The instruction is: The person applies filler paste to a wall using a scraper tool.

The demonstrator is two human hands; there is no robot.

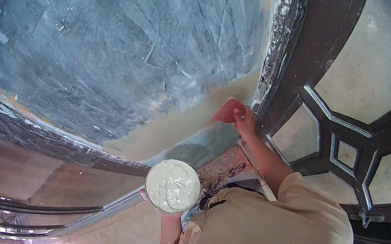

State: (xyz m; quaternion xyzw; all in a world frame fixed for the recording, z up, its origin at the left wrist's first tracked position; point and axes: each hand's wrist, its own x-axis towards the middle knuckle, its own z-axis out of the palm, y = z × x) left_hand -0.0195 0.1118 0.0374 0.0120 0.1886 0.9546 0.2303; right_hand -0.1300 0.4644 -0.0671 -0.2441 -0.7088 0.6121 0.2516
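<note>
My left hand (pixel 144 194) is wrapped round a round tub (pixel 172 186) of creamy white paste and holds it in front of my body. Most of its fingers are hidden behind the tub. Farther right, my right hand (pixel 244 121) grips a red flat spreader (pixel 227 112), its edge against the lower right part of a blue-grey wall panel (pixel 134 55). A wet-looking beige band (pixel 165 126) runs along the panel's lower edge, below the rough, streaked grey coat. The spreader's edge is slightly blurred.
Dark, white-spattered wooden frame pieces border the panel. To the right stands a dark door (pixel 310 170) with pale inset panels and a metal latch (pixel 367 218). A printed sheet (pixel 228 165) lies below the panel. Tiled flooring (pixel 112 242) stretches left towards a bright opening.
</note>
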